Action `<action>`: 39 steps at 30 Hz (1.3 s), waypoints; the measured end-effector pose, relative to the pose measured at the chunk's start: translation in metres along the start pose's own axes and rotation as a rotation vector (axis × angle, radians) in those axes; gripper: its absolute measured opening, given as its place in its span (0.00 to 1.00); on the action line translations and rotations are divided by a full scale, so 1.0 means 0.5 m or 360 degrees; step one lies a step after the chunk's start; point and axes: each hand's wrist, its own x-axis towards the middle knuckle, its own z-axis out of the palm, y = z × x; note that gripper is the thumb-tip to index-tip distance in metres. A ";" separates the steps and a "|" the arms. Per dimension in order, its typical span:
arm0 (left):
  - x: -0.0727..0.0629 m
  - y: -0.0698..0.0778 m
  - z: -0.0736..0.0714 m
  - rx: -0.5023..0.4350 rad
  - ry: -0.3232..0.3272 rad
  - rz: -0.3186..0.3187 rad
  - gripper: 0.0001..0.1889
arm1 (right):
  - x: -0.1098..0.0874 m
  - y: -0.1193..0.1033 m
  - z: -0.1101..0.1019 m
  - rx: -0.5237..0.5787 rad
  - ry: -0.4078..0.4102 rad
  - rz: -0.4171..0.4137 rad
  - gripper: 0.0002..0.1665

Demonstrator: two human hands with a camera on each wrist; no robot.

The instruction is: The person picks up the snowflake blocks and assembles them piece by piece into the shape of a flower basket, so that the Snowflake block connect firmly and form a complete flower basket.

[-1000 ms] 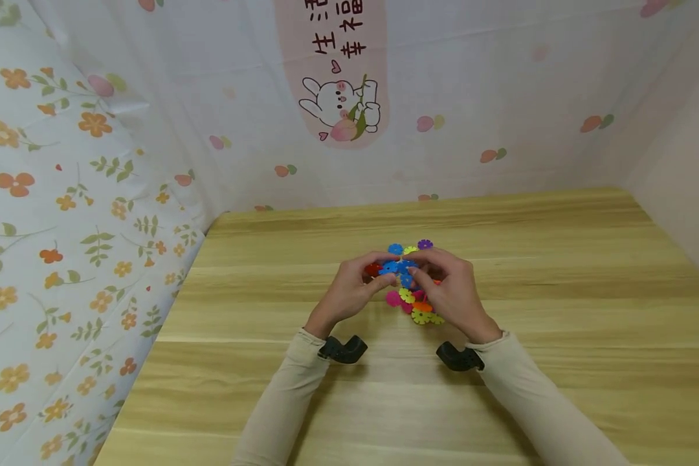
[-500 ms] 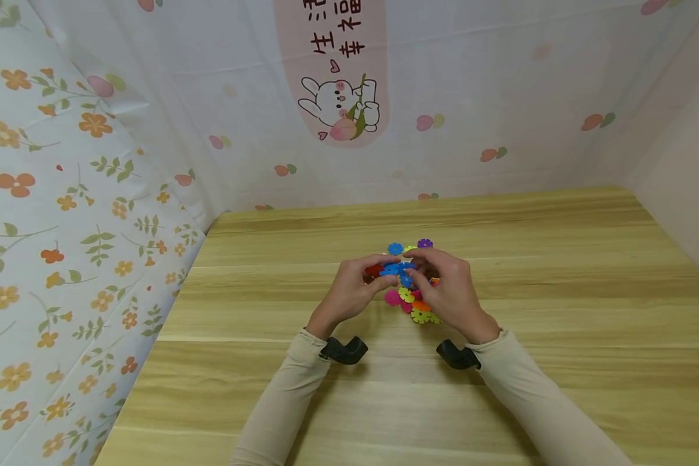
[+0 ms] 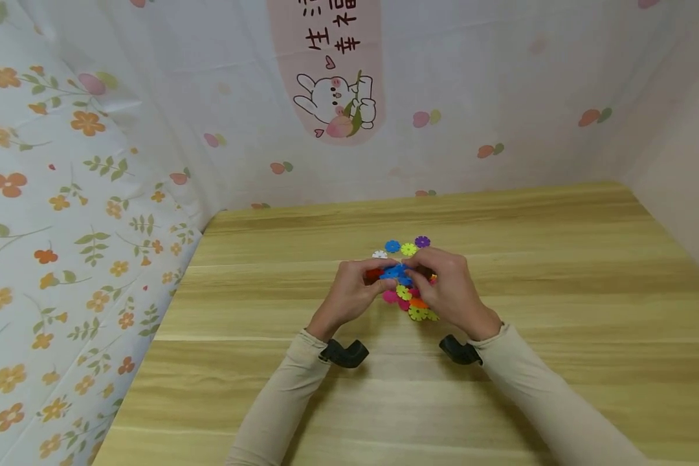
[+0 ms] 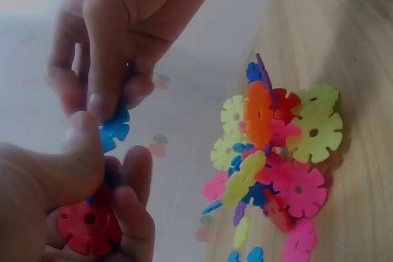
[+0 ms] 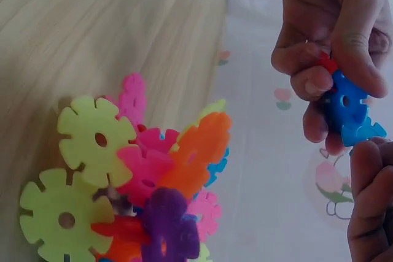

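Observation:
In the head view my left hand [image 3: 352, 294] and right hand [image 3: 451, 281] meet above the middle of the table. My left hand grips joined plastic snowflake discs: a red disc [image 4: 90, 220] and a dark blue disc [image 5: 345, 104]. Between thumb and finger, the right hand pinches a lighter blue disc [image 4: 114, 133]. That disc touches the dark blue one in the right wrist view; whether their slots are interlocked I cannot tell. Fingers hide part of the held discs.
Below and beyond the hands lies a heap of snowflake discs, with yellow [image 5: 98, 139], orange [image 5: 195, 154], pink [image 4: 299, 188] and purple [image 5: 169, 228] ones. A white disc [image 3: 379, 255] lies behind the left hand on the wooden table [image 3: 268, 259]. Patterned cloth [image 3: 233, 103] hangs behind.
The right hand's fingers have shifted slightly left, closer to the left hand. A white disc behind the left fingers shows more clearly. The head view has moved a little.

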 end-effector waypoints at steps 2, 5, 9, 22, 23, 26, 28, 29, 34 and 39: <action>0.000 -0.016 0.007 -0.0013 0.0001 0.0028 0.15 | -0.003 0.000 0.002 -0.0013 -0.0013 0.0002 0.09; -0.003 -0.037 0.013 -0.0034 -0.0019 0.0048 0.15 | -0.008 0.003 0.009 0.0011 -0.0044 0.0034 0.09; -0.009 -0.045 0.004 0.0043 -0.0056 0.0016 0.15 | -0.009 0.007 0.018 0.0096 -0.0139 0.0095 0.09; -0.018 -0.061 -0.051 0.0207 0.0043 -0.0157 0.16 | -0.017 0.035 -0.008 -0.0439 -0.0484 0.0132 0.33; -0.018 -0.061 -0.053 0.0204 0.0047 -0.0166 0.17 | -0.017 0.039 -0.010 -0.0482 -0.0520 0.0152 0.37; -0.018 -0.063 -0.057 0.0204 0.0035 -0.0183 0.17 | -0.020 0.046 -0.015 -0.0590 -0.0641 0.0226 0.48; -0.018 -0.065 -0.057 0.0203 0.0027 -0.0181 0.17 | -0.021 0.048 -0.015 -0.0612 -0.0714 0.0275 0.52; -0.018 -0.067 -0.056 0.0198 0.0024 -0.0181 0.17 | -0.021 0.047 -0.015 -0.0619 -0.0744 0.0298 0.53; -0.021 -0.070 -0.053 0.0139 0.0019 -0.0192 0.15 | -0.023 0.048 -0.014 -0.0603 -0.0787 0.0349 0.52; -0.025 -0.072 -0.052 0.0130 0.0026 -0.0202 0.16 | -0.032 0.061 -0.032 -0.0575 -0.0745 0.0404 0.54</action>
